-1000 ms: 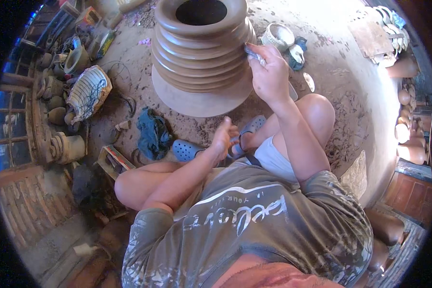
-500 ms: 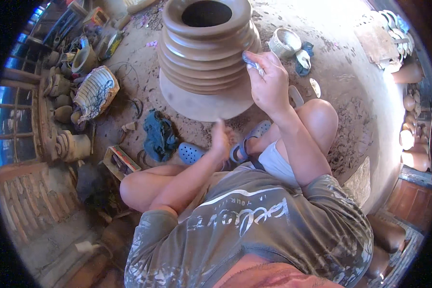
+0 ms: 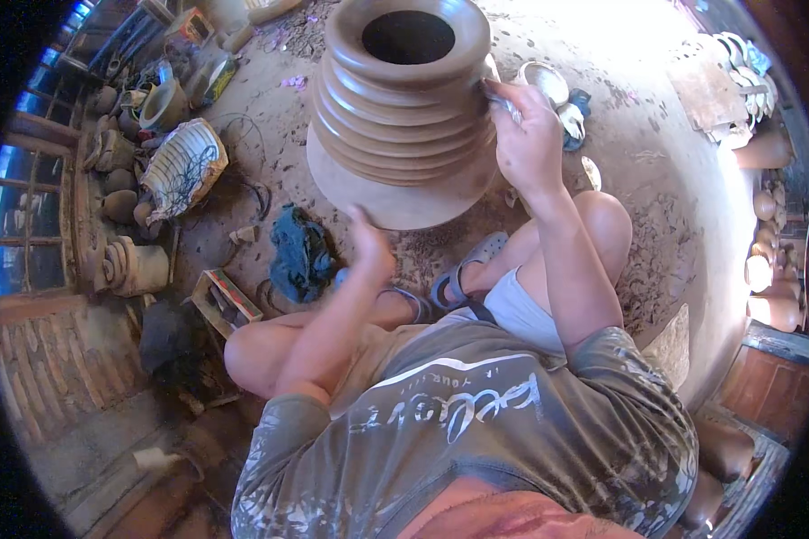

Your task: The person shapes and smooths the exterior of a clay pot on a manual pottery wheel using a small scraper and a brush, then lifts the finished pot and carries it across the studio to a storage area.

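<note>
A large brown clay pot (image 3: pixel 400 117) with a wide dark mouth and several horizontal ridges stands on a pale round wheel (image 3: pixel 404 205). My right hand (image 3: pixel 528 139) is raised at the pot's right side, below the rim. It pinches a thin, shiny grey-white piece (image 3: pixel 509 105) against or close to the clay; its kind is unclear. My left hand (image 3: pixel 371 251) is at the wheel's near edge, thumb side up and fingers stretched out, with nothing seen in it. Whether it touches the wheel I cannot tell.
A dark blue cloth (image 3: pixel 301 256) and an open box (image 3: pixel 225 301) lie on the left, beyond them a white ribbed basket (image 3: pixel 186 168) with tangled wire. A white bucket (image 3: pixel 546 81) stands right of the pot. Blue-grey clogs (image 3: pixel 467 265) are near my legs. Pots (image 3: pixel 773 310) line the right wall.
My left hand has swung left along the wheel's near edge. My right hand stays by the pot's right side with the shiny piece. The view has shifted slightly.
</note>
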Tool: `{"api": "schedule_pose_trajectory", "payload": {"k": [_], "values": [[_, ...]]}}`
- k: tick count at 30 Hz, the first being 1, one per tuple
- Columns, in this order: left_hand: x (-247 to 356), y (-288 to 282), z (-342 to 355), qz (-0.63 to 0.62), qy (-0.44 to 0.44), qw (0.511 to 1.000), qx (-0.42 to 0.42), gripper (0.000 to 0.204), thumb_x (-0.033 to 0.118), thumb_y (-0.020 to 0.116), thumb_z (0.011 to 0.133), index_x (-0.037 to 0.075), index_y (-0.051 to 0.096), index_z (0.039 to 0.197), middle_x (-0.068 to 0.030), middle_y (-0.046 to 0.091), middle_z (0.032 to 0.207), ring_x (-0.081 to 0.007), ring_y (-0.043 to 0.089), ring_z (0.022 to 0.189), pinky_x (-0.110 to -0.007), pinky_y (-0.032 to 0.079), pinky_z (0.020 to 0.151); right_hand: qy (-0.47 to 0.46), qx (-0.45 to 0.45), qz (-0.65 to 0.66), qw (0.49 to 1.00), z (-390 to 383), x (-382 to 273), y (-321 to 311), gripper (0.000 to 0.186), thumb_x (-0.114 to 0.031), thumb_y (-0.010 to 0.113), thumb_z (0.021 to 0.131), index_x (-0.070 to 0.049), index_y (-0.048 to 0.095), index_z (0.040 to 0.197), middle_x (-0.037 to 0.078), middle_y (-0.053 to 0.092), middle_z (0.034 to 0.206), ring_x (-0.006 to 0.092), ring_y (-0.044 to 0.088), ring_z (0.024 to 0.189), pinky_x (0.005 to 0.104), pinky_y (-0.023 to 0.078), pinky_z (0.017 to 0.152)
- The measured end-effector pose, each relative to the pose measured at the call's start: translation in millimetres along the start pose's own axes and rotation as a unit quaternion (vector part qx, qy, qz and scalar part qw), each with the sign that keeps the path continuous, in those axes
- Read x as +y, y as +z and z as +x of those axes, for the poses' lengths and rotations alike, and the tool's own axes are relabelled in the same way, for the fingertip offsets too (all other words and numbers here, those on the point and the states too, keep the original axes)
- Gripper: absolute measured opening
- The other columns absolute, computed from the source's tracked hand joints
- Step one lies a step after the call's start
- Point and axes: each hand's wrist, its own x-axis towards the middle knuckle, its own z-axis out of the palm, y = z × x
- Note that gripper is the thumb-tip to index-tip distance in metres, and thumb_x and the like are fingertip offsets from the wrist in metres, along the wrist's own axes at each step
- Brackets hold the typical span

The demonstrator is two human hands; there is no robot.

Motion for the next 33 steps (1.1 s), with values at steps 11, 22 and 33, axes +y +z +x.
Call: {"api": "schedule_pose_trajectory", "payload": {"k": [11, 22, 33], "values": [[-62, 38, -56, 0.124, -0.122, 0.985, 0.006, 0.065, 0.065, 0.047, 0.103, 0.009, 0.046, 0.137, -0.0108, 0.061, 0.114, -0.0234, 0.061, 0.092, -0.046, 0.053, 0.07, 0.01, -0.024, -0.005, 1.0, -10, -8, -6, 0.024, 0.0, 0.061, 0.093, 0.006, 0.071, 0.114, 0.023, 0.069, 0.108, 0.0364, 0.069, 0.103, 0.0412, 0.053, 0.091], [-69, -19, 3, 0.148, -0.124, 0.977, -0.093, 0.09, 0.075, 0.039, 0.099, 0.006, 0.035, 0.156, -0.0208, 0.048, 0.15, -0.0334, 0.049, 0.136, -0.055, 0.049, 0.1, 0.0, -0.036, 0.013, 0.999, -3, -34, 10, 0.028, 0.0, 0.06, 0.09, 0.004, 0.071, 0.115, 0.021, 0.068, 0.107, 0.0382, 0.067, 0.102, 0.0433, 0.052, 0.092], [-49, -11, 18, 0.052, 0.068, 0.996, 0.017, 0.085, 0.075, 0.038, 0.1, 0.013, 0.03, 0.159, -0.0165, 0.06, 0.128, -0.0331, 0.06, 0.112, -0.054, 0.049, 0.094, 0.024, -0.014, -0.017, 0.999, -6, -21, 8, 0.023, -0.009, 0.063, 0.094, -0.001, 0.071, 0.113, 0.021, 0.068, 0.102, 0.0411, 0.067, 0.098, 0.0463, 0.052, 0.086]]}}
